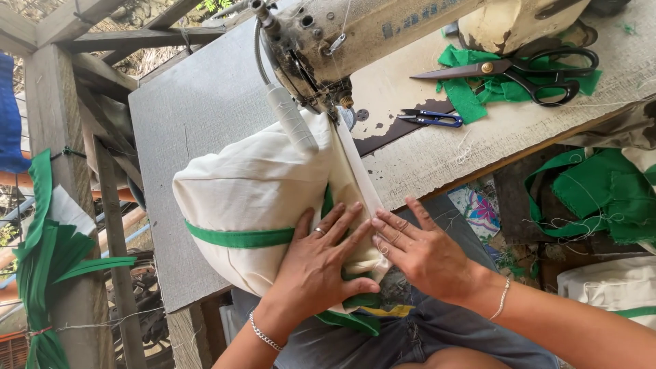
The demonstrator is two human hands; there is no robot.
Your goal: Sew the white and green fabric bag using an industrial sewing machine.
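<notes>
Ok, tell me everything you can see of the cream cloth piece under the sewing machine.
The cream cloth piece looks like soft woven cotton, bunched into a rounded bundle with a green band across it and green trim at its near edge. It lies on the grey table, one folded edge running up under the sewing machine head. The left hand presses flat on it; the right hand rests fingertips on the folded edge.

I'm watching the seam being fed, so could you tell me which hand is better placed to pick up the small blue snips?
Probably the right hand: it lies nearer the blue snips on the table. The left hand is pressed flat on the cream fabric, farther away.
</notes>
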